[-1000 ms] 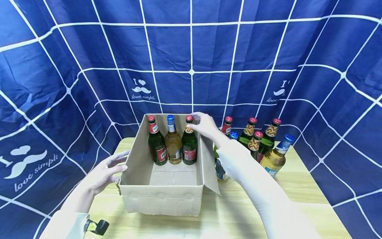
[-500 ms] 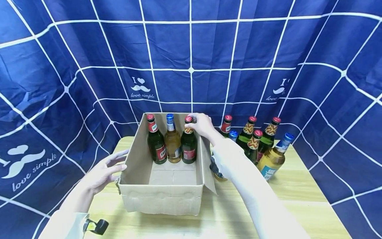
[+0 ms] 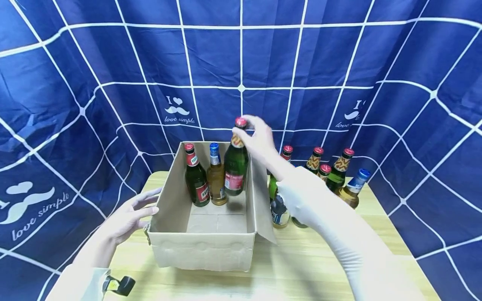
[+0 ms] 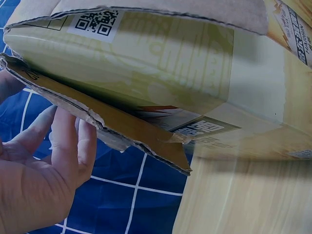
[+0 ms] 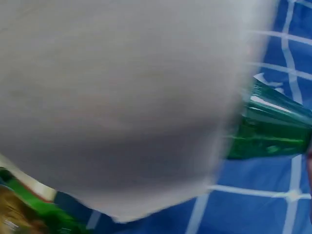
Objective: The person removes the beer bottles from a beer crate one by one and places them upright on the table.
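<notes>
A green beer bottle (image 3: 235, 167) with a red cap and patterned neck label hangs tilted over the right rear of the cardboard box (image 3: 203, 251). My right hand (image 3: 260, 140) pinches it near the top of the neck. Its green shoulder (image 5: 273, 126) shows at the right of the right wrist view, where a pale flap fills much of the frame. Two bottles stand inside the box: a red-capped green one (image 3: 197, 182) and a blue-capped amber one (image 3: 217, 179). At the box's left side, my left hand (image 3: 126, 219) rests extended fingers against the outer cardboard flap (image 4: 97, 109).
Several bottles stand right of the box, among them a blue-capped one (image 3: 350, 194) and a red-capped green one (image 3: 339, 169), partly behind my right sleeve (image 3: 324, 221). A flap (image 3: 265, 209) sticks out on the box's right. A blue gridded curtain (image 3: 271, 62) encloses the wooden table (image 3: 391, 246).
My right hand has raised the green bottle off the box floor, and it now leans, base toward the left. The left hand and the box have hardly moved.
</notes>
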A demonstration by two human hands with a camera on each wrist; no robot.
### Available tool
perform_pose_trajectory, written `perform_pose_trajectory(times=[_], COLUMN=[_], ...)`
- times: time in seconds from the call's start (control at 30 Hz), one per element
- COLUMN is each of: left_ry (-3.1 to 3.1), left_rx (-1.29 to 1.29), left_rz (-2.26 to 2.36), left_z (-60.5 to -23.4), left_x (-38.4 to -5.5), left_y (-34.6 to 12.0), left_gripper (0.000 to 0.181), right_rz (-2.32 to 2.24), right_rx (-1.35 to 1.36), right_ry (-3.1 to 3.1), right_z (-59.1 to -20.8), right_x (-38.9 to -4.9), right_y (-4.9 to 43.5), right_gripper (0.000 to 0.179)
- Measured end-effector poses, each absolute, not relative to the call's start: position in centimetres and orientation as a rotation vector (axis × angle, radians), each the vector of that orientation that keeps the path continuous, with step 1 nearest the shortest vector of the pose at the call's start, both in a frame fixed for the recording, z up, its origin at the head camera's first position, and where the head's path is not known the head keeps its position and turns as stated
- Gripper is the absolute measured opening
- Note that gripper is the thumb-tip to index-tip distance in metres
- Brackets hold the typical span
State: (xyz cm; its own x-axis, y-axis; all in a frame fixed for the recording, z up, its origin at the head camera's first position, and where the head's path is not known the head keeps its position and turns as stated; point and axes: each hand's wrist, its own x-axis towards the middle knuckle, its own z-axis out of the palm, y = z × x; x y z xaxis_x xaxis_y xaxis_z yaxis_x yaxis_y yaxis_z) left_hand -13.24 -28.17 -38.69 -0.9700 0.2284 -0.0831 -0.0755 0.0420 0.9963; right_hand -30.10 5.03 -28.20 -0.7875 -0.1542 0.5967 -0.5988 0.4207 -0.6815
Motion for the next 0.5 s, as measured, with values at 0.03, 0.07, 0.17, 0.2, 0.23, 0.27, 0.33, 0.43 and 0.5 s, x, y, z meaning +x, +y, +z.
perform_pose_trajectory(times=[0.03,0.07,0.17,0.2,0.23,0.27,0.33,0.43,0.5], left_ry=[2.094,2.092,2.095,2.097,2.099,2.097,2.093,2.071,2.064], left_rx=[0.159,0.163,0.169,0.172,0.171,0.171,0.173,0.175,0.176], left_rz=[2.029,2.031,2.032,2.031,2.031,2.030,2.028,2.037,2.042], left_z=[-38.6,-38.5,-38.3,-38.2,-38.2,-38.2,-38.3,-38.4,-38.5], left_x=[-13.2,-13.2,-13.2,-13.2,-13.2,-13.2,-13.3,-13.3,-13.3], left_y=[-28.2,-28.3,-28.3,-28.4,-28.4,-28.4,-28.4,-28.4,-28.4], left_gripper=[0.050,0.050,0.050,0.049,0.049,0.048,0.047,0.047,0.047], right_rz=[1.342,1.343,1.332,1.332,1.336,1.342,1.358,1.401,1.444], right_rx=[0.638,0.638,0.632,0.632,0.635,0.641,0.657,0.678,0.682], right_ry=[-2.148,-2.063,-1.862,-1.822,-1.796,-1.779,-1.766,-1.779,-1.784], right_z=[-27.2,-26.1,-22.9,-21.9,-21.0,-20.1,-18.5,-16.5,-15.5], right_x=[-29.7,-29.3,-28.2,-27.9,-27.5,-27.2,-26.4,-25.1,-24.3], right_y=[5.0,5.0,5.3,5.4,5.6,5.8,6.3,7.3,8.0], right_gripper=[0.037,0.035,0.033,0.032,0.032,0.032,0.032,0.031,0.030])
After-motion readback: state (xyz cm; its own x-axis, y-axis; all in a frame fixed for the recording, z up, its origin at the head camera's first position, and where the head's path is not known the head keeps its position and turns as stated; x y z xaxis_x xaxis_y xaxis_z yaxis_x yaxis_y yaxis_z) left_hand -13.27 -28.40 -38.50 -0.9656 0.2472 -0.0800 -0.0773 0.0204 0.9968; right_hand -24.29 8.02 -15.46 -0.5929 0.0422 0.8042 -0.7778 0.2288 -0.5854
